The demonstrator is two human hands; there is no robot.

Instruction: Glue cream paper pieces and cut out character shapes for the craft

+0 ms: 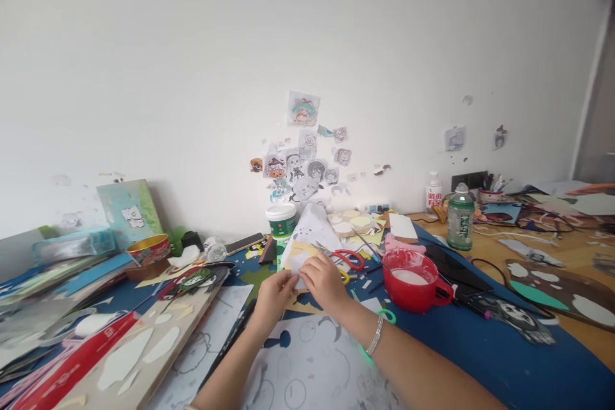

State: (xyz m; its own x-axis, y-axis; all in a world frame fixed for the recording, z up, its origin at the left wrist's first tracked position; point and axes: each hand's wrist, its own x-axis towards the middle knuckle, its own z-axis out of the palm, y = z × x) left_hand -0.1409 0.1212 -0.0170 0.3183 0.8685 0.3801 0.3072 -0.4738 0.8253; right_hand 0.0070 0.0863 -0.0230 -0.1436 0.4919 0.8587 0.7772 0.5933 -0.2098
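Both of my hands meet over the middle of the cluttered desk. Between pinched fingertips, my left hand (275, 298) and my right hand (327, 280) hold a small pale piece of paper (300, 282), partly hidden by the fingers. Just beyond them lies a yellow sheet (302, 248) with white paper on it. Red-handled scissors (352, 260) rest right of my right hand, and green-handled scissors (387, 316) show near my right wrist. A white sheet with line drawings (307, 371) is spread below my forearms.
A red cup (414, 298) with white liquid stands on the right, a green bottle (460, 221) behind it. At the back are a white-and-green tub (281, 219) and a phone (245, 243). On the left lies a board with paper cutouts (139, 349). Drawings (303, 109) cover part of the wall.
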